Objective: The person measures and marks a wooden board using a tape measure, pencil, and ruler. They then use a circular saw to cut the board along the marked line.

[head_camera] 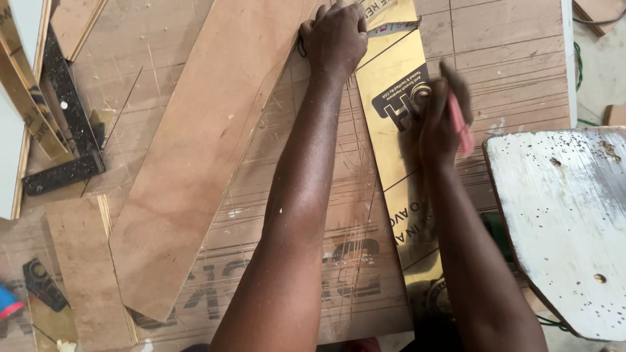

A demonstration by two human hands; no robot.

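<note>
A long gold-coloured laminate strip with dark printing lies lengthwise on a scratched plywood sheet. My left hand is closed near the strip's far end, pressing down on a metal ruler or tape that crosses the strip. My right hand rests on the strip's middle and grips a pink pencil-like tool; the hand is blurred by motion.
A long plywood plank lies diagonally to the left. A black metal square sits at far left beside more gold strips. A white speckled board overlaps the right edge. A green cord runs along the right.
</note>
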